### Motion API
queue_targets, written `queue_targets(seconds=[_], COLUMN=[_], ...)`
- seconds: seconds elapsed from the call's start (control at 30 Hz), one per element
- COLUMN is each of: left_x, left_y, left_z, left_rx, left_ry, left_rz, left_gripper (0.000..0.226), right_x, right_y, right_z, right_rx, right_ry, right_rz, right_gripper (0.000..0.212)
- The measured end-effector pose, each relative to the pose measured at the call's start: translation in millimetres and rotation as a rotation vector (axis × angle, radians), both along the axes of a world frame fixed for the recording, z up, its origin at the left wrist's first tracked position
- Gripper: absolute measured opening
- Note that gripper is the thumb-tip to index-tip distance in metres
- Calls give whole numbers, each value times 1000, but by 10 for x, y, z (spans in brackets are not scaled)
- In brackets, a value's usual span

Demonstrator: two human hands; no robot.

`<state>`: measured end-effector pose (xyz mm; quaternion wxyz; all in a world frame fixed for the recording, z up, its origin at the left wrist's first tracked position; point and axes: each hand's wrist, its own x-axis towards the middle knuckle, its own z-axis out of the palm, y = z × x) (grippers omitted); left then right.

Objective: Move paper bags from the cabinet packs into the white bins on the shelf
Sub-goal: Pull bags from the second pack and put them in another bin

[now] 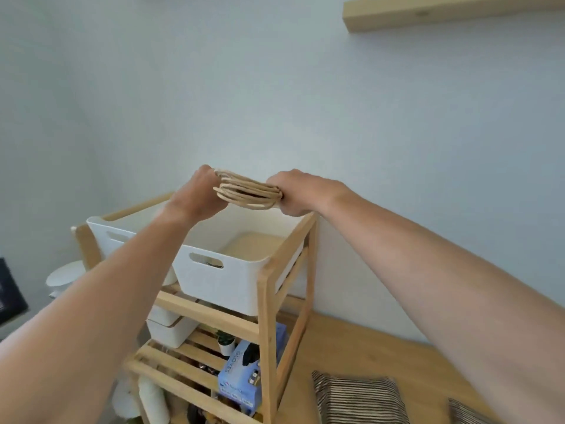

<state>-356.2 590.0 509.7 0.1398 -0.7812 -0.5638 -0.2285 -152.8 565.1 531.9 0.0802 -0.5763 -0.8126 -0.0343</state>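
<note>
A flat stack of tan paper bags (248, 192) hangs in the air above the white bin (226, 283) on the top level of the wooden shelf (269, 304). My left hand (197, 197) grips the stack's left end and my right hand (295, 192) grips its right end. The stack lies roughly level, over the bin's back edge. Inside the bin a tan flat layer (253, 246) shows on the bottom. A second white bin (105, 237) stands to the left, partly hidden by my left forearm.
Lower shelf levels hold a lidded white box (169, 330), a small potted plant (225, 342) and a blue glove box (241, 374). A wooden floor with striped mats (357, 399) lies to the right. The grey wall is close behind; a wooden ledge (428, 13) sits high up.
</note>
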Motion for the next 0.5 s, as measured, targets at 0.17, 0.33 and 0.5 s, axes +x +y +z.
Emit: queue_targets(seconds=[0.17, 0.33, 0.5], left_x=[-333, -210, -278], left_y=[223, 466, 926], left_z=[-326, -545, -755], left_rx=[-87, -311, -494], left_ry=[71, 127, 349], left_rz=[-8, -13, 10], left_gripper=[23, 24, 23], right_x=[-406, -411, -594], right_y=[446, 601, 842], right_z=[-548, -788, -1076], right_rx=[-61, -80, -288], right_ry=[16, -36, -180], right_rz=[6, -73, -178], right_gripper=[27, 26, 38])
